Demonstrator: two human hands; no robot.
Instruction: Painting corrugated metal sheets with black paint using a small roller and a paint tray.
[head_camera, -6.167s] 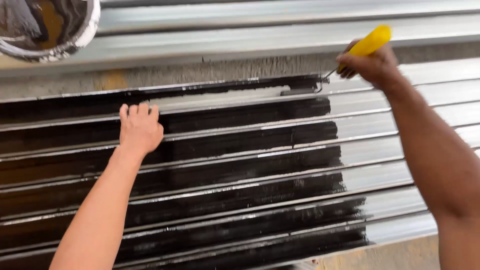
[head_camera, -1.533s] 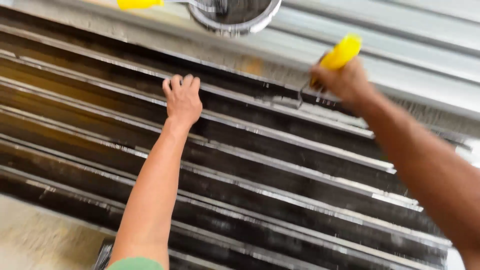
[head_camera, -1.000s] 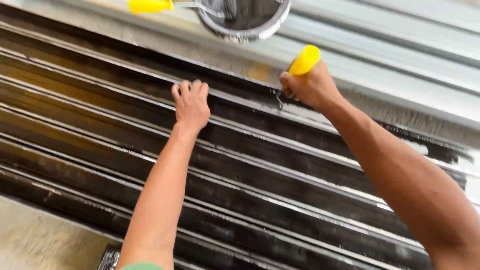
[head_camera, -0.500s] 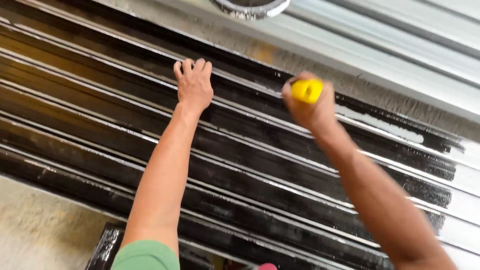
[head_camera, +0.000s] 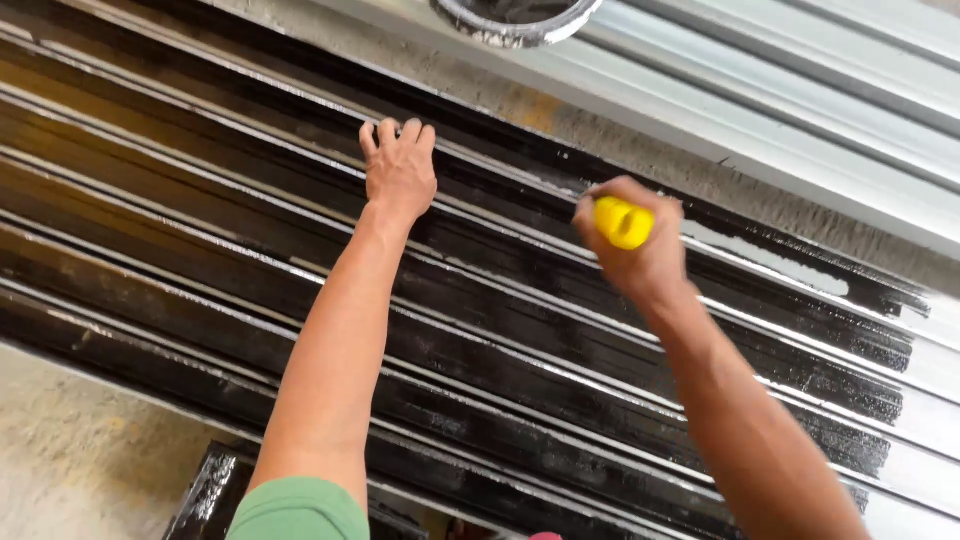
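Container: one round metal paint pot (head_camera: 515, 20) at top edge, contents cut off | hands: two | left hand (head_camera: 399, 172) flat, fingers released, on black-painted metal bars (head_camera: 300, 250) | right hand (head_camera: 640, 240) clenched on one yellow brush handle (head_camera: 621, 221) above the bars

Light here is soft and even, plain daylight with no hard shadows anywhere. The wet black paint on the metal bars (head_camera: 480, 330) throws back thin white streaks of glare along the ridges, and the bare silver bars (head_camera: 800, 130) up top look a bit washed out. My right hand (head_camera: 635, 245) is smeared with motion blur around the yellow handle (head_camera: 621, 221), while my left hand (head_camera: 398, 175) is much sharper. The concrete floor (head_camera: 90, 450) at lower left looks a little soft.
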